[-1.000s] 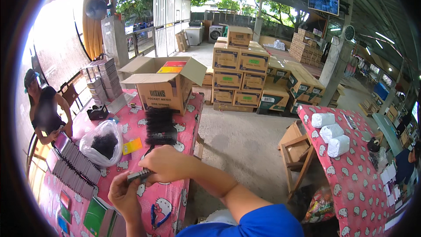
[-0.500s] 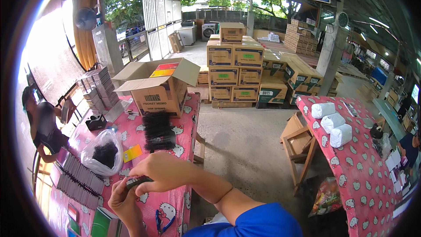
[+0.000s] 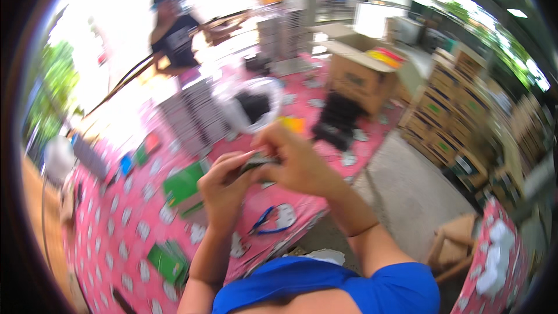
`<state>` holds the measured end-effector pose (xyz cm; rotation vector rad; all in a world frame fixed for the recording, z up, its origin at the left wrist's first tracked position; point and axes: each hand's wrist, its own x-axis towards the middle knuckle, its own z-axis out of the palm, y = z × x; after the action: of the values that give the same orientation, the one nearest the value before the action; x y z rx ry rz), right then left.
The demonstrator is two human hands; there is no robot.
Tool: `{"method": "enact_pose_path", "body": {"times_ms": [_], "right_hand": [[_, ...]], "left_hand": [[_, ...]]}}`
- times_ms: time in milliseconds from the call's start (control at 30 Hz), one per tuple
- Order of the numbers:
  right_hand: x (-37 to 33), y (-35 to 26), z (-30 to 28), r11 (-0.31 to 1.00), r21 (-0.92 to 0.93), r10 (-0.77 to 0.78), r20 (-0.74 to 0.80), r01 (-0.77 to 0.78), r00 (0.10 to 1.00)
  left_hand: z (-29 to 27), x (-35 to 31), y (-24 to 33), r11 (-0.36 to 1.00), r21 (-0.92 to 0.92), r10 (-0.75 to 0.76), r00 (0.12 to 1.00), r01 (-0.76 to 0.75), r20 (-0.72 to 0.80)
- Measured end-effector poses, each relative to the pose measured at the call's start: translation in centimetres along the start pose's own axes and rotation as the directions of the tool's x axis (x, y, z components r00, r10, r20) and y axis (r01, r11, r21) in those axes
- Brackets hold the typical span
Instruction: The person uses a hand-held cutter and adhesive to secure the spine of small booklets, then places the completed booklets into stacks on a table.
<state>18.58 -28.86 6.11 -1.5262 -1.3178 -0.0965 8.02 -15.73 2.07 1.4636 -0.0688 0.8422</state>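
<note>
Both of my hands meet above the pink patterned table (image 3: pixel 136 238). Between the fingers of my left hand (image 3: pixel 222 189) and my right hand (image 3: pixel 299 166) is a small, thin notepad (image 3: pixel 254 164), dark and greenish; motion blur and the fingers hide most of it. Both hands are closed on it. Below them on the cloth lie blue-handled pliers (image 3: pixel 263 218). A stack of green-covered notepads (image 3: pixel 181 186) stands just left of my left hand, with more green notepads (image 3: pixel 167 261) nearer to me. Beyond my right hand sits a pile of black spiral coils (image 3: pixel 336 122).
A clear plastic bag (image 3: pixel 277 94) holds black material beside tall stacks of notepads (image 3: pixel 192 113). An open carton (image 3: pixel 354 78) stands at the far table corner. Another person (image 3: pixel 177 43) is across the table. Stacked cartons (image 3: pixel 444 102) and a second table (image 3: pixel 465 291) are to the right.
My view has swung left, bringing more of the table's left side and the green notepads into sight. My hands stay together on the small notepad.
</note>
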Motion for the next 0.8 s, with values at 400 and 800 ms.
{"method": "enact_pose_path", "body": {"times_ms": [400,800], "right_hand": [[4.0,-1.9,7.6,0.919,0.167,-0.365,0.023,0.356,0.931],[8.6,0.2,12.0,0.922,0.313,-0.272,0.101,0.229,0.957]], "left_hand": [[-5.3,-4.1,4.5,0.896,0.433,0.229,0.935,-0.094,-0.271],[-14.7,-10.2,11.7,0.844,0.502,0.139,0.829,0.187,-0.542]]}}
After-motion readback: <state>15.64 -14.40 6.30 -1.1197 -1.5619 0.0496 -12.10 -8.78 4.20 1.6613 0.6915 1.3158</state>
